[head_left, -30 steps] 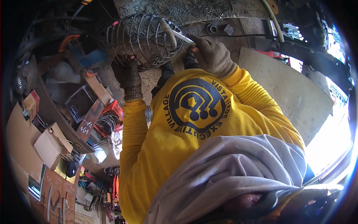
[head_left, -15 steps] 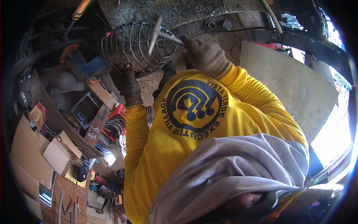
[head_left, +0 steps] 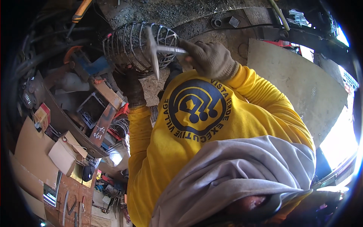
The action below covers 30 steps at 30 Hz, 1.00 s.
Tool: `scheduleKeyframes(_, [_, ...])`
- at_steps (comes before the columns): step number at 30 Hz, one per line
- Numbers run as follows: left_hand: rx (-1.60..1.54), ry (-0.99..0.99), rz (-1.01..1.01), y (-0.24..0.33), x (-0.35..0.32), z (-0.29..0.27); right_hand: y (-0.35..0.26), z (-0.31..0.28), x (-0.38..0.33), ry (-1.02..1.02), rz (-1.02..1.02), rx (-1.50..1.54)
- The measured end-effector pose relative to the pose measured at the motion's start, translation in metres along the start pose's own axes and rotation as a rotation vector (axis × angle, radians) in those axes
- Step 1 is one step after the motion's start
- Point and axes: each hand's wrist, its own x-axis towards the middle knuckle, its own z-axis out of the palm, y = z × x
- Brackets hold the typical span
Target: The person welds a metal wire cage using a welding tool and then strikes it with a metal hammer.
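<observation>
While the right hand (head_left: 210,58), gloved, grips a chipping hammer (head_left: 157,51) by its handle, the left hand (head_left: 132,87), in a dark glove, closes on the lower edge of a round wire cage (head_left: 136,47) and steadies it. The cage sits at the far end of the scene, on a rough, slag-speckled bench (head_left: 227,34); the hammer's pointed head lies across its bars. My judgement is that the step in hand is knocking slag off the cage's welds. The next blow would call for a firm hold on the cage and a short, aimed swing, so that the point meets a joint and not a thin bar.

A pale board (head_left: 302,87) lies on the right of the bench, with two nuts (head_left: 225,22) at its far edge. To the left, shelves (head_left: 98,109) hold crates, wire coils and cardboard boxes (head_left: 64,151); an orange-handled tool (head_left: 81,11) hangs at the far left. Bright daylight comes in from the right. A yellow sleeve (head_left: 272,102) and grey cloth (head_left: 234,178) fill the near part of the view.
</observation>
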Motion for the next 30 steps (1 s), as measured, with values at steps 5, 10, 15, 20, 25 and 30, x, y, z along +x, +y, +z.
scheduleKeyframes(5, [0.113,0.022,0.084,-0.016,0.001,0.0,-0.001,-0.016,0.0,-0.137,0.175,0.107])
scheduleKeyframes(10, [-0.035,0.012,-0.011,0.025,-0.009,0.008,0.006,0.001,-0.01,-0.156,0.128,0.0])
scheduleKeyframes(15, [0.231,-0.038,0.15,-0.006,-0.005,0.001,0.004,-0.009,-0.009,-0.122,0.132,0.255])
scheduleKeyframes(20, [0.255,-0.012,0.179,-0.002,-0.006,0.002,-0.006,-0.01,-0.003,-0.256,0.61,0.066])
scheduleKeyframes(25, [0.067,0.088,0.078,0.023,-0.008,0.01,0.006,-0.034,-0.01,0.033,0.434,0.342])
scheduleKeyframes(30, [0.104,0.056,0.04,0.024,-0.007,-0.002,0.005,-0.032,-0.011,0.0,0.612,0.31])
